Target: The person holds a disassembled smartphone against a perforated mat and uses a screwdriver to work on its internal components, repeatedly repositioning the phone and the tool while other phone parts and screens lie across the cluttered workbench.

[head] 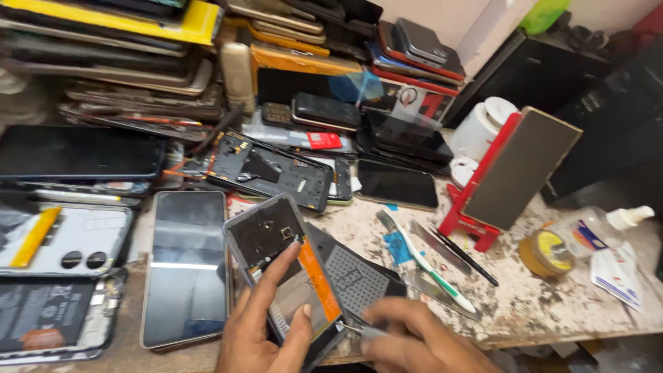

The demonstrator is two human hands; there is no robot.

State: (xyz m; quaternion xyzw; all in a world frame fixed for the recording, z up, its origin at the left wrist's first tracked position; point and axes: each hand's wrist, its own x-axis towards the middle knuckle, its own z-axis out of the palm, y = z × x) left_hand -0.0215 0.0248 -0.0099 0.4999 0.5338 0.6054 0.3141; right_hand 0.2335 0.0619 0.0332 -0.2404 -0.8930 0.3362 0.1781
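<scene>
My left hand (pixel 266 324) grips an opened phone (pixel 283 266) with its back off, tilted up toward me; an orange strip runs across its inside. My index finger and thumb rest on its inner face. My right hand (pixel 414 338) is at the phone's lower right corner, fingers closed around a thin metal tool (pixel 349 329) whose tip touches the phone's edge. Under the phone lies a dark perforated mat (pixel 359 280).
A phone with a dark screen (pixel 186 266) lies to the left. A stripped phone frame (pixel 273 169) lies behind, and stacks of phones fill the back. A toothbrush (pixel 425 262), tweezers (pixel 466 255), a red stand (pixel 511 173), a tape roll (pixel 542 252) and a bottle (pixel 597 228) are to the right.
</scene>
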